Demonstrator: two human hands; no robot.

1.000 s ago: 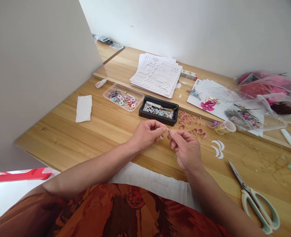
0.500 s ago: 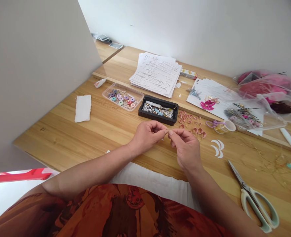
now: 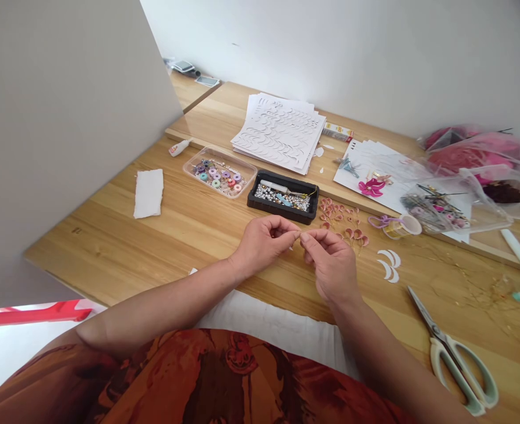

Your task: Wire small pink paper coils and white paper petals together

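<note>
My left hand [image 3: 264, 241] can swing over bare wood toward the table's [image 3: 109, 247] left edge, as far as the white strip [image 3: 148, 193] and the grey partition [image 3: 65, 118]. Reaching straight back, I'd meet the clear box [image 3: 219, 172] and black tray [image 3: 282, 197]. Pink petals [image 3: 341, 221] crowd just beyond my right hand [image 3: 333, 265], and the scissors [image 3: 456, 371] block the front right corner.

Pinched item [image 3: 301, 235], too small, behind fingertips [image 3: 295, 234]
</note>
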